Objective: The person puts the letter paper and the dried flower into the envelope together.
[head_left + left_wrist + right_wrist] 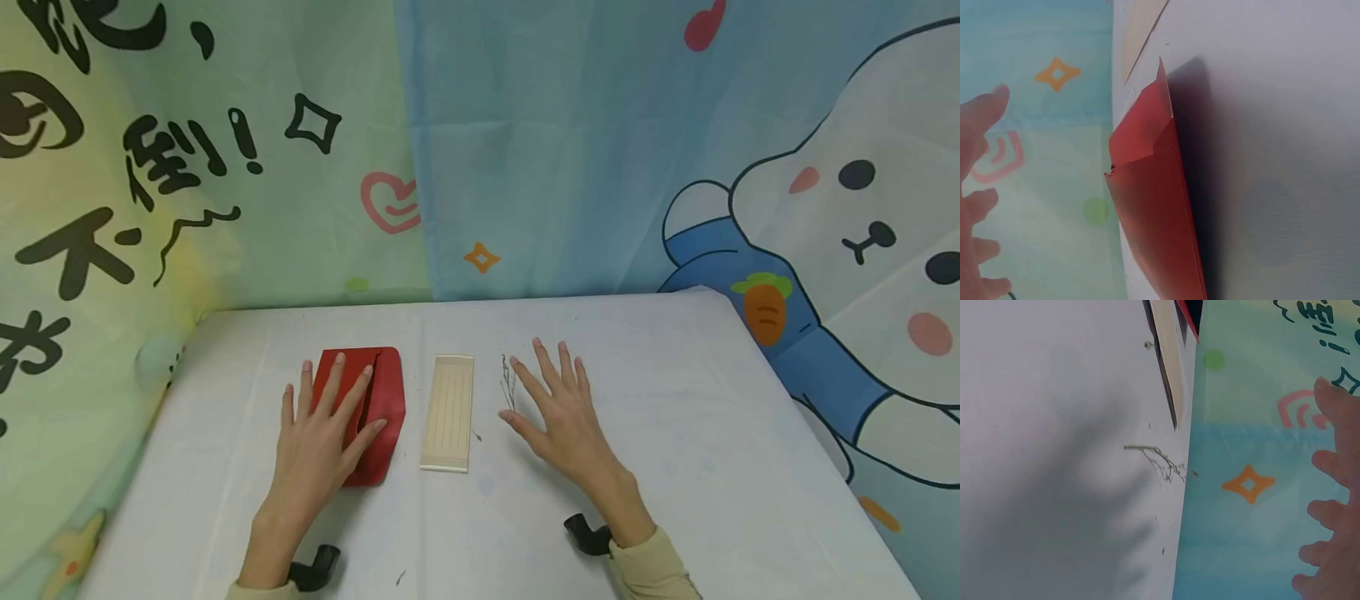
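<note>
A red envelope (386,408) with its flap raised lies on the left of the white table; the left wrist view shows the envelope (1154,212) tilting up at its flap. Over it spreads my left hand (309,454), fingers apart; in the left wrist view that hand (975,206) is above the envelope, holding nothing. A cream ribbed strip (447,412) lies between the hands. Right of it is a thin dry sprig (507,383), also seen in the right wrist view as a sprig (1159,453). My right hand (573,433) hovers beside the sprig, fingers spread, holding nothing.
The white table (712,467) has small dark crumbs on it, one near the front edge (401,577). A printed cloth backdrop (540,167) hangs behind the table and at the sides. Black wrist straps (588,535) are on both wrists.
</note>
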A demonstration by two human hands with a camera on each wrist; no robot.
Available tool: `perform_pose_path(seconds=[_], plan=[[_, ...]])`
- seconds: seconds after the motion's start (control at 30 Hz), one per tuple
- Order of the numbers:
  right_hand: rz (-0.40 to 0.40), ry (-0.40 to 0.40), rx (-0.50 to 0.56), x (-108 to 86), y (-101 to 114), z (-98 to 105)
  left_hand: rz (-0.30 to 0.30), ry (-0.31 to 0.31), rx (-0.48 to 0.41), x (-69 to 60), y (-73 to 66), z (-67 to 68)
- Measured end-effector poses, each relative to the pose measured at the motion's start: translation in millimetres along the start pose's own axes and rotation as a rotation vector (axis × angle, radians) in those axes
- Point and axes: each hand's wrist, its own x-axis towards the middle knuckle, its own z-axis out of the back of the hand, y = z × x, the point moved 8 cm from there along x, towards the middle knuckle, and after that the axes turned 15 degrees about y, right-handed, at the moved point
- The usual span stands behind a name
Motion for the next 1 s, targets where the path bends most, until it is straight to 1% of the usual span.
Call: perform_pose_path(seconds=[0.13, 0.27, 0.33, 0.4, 0.5, 0.6, 0.67, 0.73, 0.8, 1.0], plan=[[0.003, 0.0, 0.005, -0.4, 2, 1, 0.034, 0.018, -0.014, -0.7, 3.2, -0.4], [0.002, 0.001, 0.025, -2.6, 3, 0, 0.105, 0.04, -0.04, -3.5, 10.8, -3.4], [0.005, -0.006, 0.036, -4.0, 3, -1, 0.149, 0.062, -0.055, -5.2, 15.4, -7.1], [0.015, -0.014, 0.049, -4.6, 3, -2, 0.199, 0.098, -0.083, -6.9, 20.2, -12.5], [0.046, -0.024, 0.061, -4.1, 6, -4, 0.27, 0.179, -0.131, -9.4, 26.5, -23.4], [0.074, -0.018, 0.074, -2.2, 10, -7, 0.317, 0.262, -0.16, -11.3, 30.6, -34.8], [0.082, -0.01, 0.077, -1.2, 12, -11, 0.327, 0.3, -0.161, -11.8, 31.1, -40.3], [0.076, 0.008, 0.081, -0.2, 14, -15, 0.327, 0.316, -0.158, -12.1, 30.8, -43.7], [0.069, 0.031, 0.084, 1.2, 16, -19, 0.325, 0.319, -0.15, -12.8, 30.3, -45.8], [0.066, 0.107, 0.067, 6.8, 27, -33, 0.331, 0.303, -0.135, -14.7, 30.3, -47.9]])
